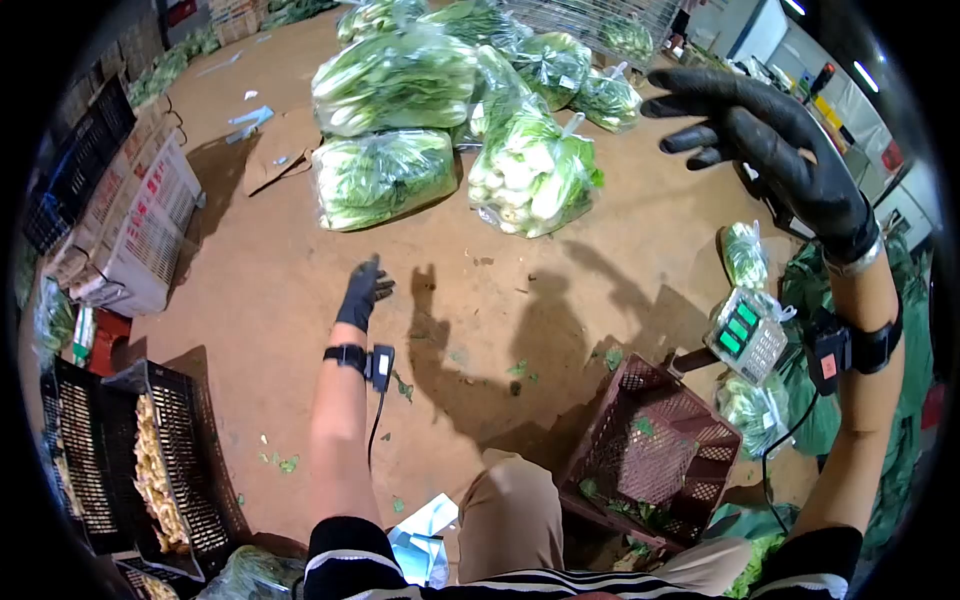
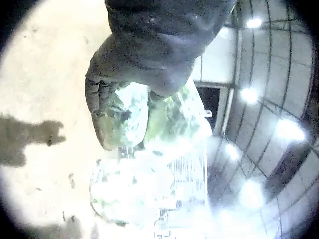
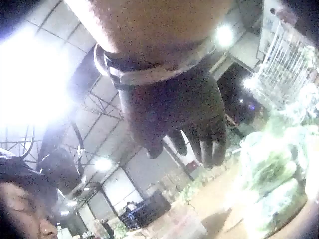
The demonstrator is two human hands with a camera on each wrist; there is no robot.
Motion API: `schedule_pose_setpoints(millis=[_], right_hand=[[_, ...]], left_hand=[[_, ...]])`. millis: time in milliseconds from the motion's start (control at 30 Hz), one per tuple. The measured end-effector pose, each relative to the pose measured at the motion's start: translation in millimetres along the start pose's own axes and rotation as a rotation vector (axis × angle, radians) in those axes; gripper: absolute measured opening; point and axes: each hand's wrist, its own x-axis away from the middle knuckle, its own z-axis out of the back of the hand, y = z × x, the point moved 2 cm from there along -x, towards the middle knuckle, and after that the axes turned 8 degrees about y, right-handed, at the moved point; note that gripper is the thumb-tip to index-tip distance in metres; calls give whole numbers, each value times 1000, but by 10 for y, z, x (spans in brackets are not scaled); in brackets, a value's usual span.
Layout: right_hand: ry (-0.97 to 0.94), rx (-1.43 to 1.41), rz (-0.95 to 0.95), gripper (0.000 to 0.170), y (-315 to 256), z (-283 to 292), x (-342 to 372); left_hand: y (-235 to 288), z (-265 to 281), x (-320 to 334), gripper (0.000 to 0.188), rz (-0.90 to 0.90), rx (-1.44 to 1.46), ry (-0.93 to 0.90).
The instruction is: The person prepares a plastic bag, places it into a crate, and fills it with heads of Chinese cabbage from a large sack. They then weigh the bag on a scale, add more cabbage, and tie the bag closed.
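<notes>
My left hand, in a black glove, hangs over the brown floor with its fingers loosely extended and nothing in them. Beyond it stands a clear bag of leafy greens, with another bag of greens behind. To the right of these sits a bag of white-stemmed greens. The black-gloved right hand is raised high at the right, fingers extended and apart from any object. The right wrist view shows this hand against the ceiling, with bagged greens off to its side.
A maroon plastic crate with leaf scraps stands by my knees, beside a scale display. Black crates of knobbly yellowish pieces stand at the left, below a white printed box. Green sacks line the right.
</notes>
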Motion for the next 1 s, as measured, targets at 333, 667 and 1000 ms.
schedule_pose_setpoints(millis=[333,667,1000], right_hand=[[353,-43,-467,28,501,1145,3147],[1157,487,-1646,33,-1590,-207,8541],[750,422,-2808,25,-4563,-5859,10855]], left_hand=[[268,-1593,3542,34,56,-529,-973],[-213,-2100,5063,29,-669,-857,-779],[-566,-3122,5851,35,-511,-893,-1193]])
